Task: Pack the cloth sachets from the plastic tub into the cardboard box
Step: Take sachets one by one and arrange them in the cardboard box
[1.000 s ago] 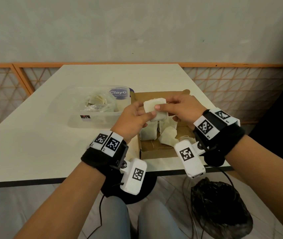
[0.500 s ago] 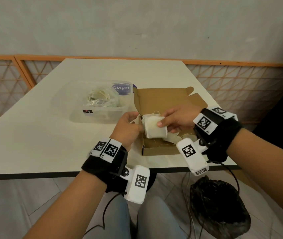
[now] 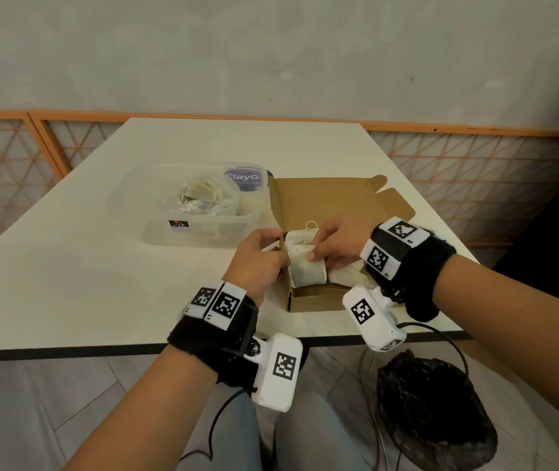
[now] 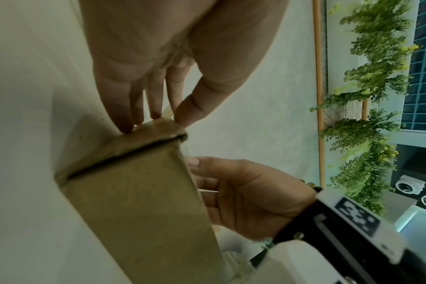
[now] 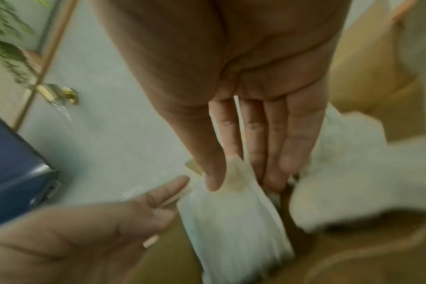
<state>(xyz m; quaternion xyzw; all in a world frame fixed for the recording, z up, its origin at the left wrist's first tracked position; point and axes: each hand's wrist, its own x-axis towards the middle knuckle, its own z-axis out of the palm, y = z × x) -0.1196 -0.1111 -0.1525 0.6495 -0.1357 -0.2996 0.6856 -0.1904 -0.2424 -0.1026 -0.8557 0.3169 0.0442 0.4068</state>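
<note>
The open cardboard box [image 3: 319, 302] stands near the table's front edge. My right hand [image 3: 336, 243] pinches the top of a white cloth sachet [image 3: 305, 266] between thumb and fingers, holding it upright inside the box against the left wall. In the right wrist view the sachet [image 5: 231, 221] hangs below my fingertips [image 5: 214, 180]. My left hand [image 3: 261, 256] pinches the box's left wall; its fingertips [image 4: 126, 126] sit on the cardboard edge [image 4: 144, 138]. Another sachet [image 3: 344, 275] lies in the box to the right. The clear plastic tub [image 3: 203, 229] holds more sachets.
The tub stands behind and left of the box on the white table [image 3: 67, 266]. The box lid [image 3: 325, 198] is folded back, away from me. A black bag [image 3: 431, 409] sits on the floor under my right wrist. An orange lattice fence [image 3: 475, 171] runs behind the table.
The sachet came down from above the box into its left side. My left hand let go of it and took hold of the box's left wall. The right hand kept its grip.
</note>
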